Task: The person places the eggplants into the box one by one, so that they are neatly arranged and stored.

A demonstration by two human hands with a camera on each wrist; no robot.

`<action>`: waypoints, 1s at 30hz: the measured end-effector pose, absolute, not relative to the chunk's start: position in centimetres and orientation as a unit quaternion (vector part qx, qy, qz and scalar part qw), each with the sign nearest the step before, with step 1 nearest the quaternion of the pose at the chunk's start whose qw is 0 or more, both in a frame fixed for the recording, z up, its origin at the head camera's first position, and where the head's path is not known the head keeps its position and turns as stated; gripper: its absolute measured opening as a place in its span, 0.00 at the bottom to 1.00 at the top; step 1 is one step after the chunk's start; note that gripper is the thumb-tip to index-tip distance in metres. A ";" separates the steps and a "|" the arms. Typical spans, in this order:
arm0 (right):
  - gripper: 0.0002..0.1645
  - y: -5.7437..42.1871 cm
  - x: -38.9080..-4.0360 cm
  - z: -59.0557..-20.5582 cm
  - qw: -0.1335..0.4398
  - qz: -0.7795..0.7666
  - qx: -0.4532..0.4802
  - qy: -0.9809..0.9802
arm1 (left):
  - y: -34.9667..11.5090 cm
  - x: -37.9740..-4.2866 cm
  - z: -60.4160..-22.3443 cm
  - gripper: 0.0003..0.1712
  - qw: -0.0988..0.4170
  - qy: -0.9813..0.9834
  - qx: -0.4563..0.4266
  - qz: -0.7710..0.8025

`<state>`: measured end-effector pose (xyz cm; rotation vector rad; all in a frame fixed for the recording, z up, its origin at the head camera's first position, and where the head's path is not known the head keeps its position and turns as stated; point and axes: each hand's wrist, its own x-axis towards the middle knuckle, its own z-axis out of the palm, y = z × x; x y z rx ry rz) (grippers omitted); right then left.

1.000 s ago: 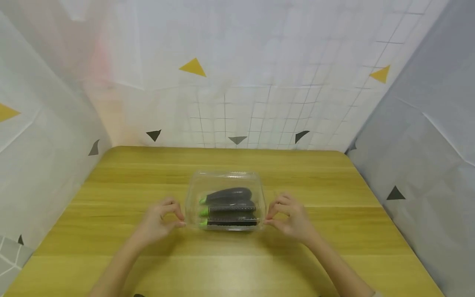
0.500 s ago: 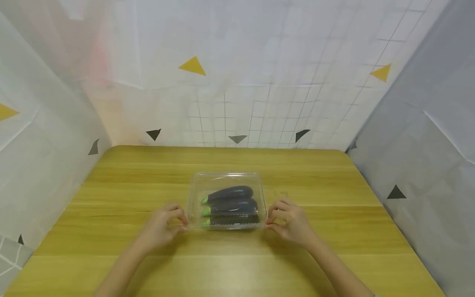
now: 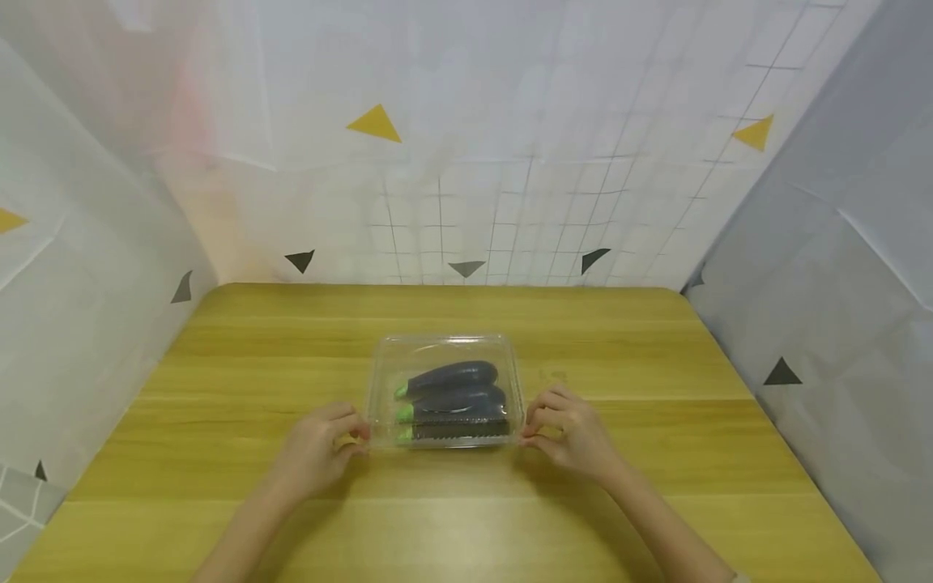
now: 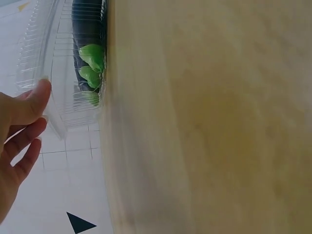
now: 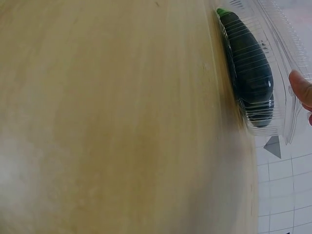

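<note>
A clear plastic clamshell box [image 3: 437, 348] stands on the wooden table with its lid down. Inside lie 3 dark eggplants [image 3: 455, 398] side by side, their green stem ends toward the left. Thumb and fingers of my left hand [image 3: 317, 445] pinch the rim near the box's front left corner. At the opposite front corner, my right hand [image 3: 572, 433] pinches the rim in the same manner. The left wrist view shows the green stem ends [image 4: 92, 58] through the ribbed side wall. In the right wrist view, the thumb [image 5: 301, 87] rests on the rim while most of that hand is out of frame.
The wooden table [image 3: 466, 518] reaches out on all sides of the box. Behind it rises a white sheet wall [image 3: 466, 202] with triangle marks and grid lines. Grey-white sheets [image 3: 838, 324] flank the table left and right.
The lid's front edge has come down over the box. My left hand has shifted slightly right and nearer to me, while the right hand has barely moved. The head view has tilted slightly.
</note>
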<state>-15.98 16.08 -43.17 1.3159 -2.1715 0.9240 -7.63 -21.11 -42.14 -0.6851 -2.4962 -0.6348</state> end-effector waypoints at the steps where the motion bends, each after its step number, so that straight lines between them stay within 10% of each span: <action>1: 0.16 16.1 -16.0 -43.2 0.218 0.333 0.475 -0.785 | -21.1 -7.6 -42.1 0.20 0.235 -0.911 -0.249 -0.230; 30: 0.16 16.7 -15.9 -43.0 0.206 0.334 0.468 -0.791 | -23.4 -8.9 -38.3 0.03 0.048 -0.968 -0.115 -0.217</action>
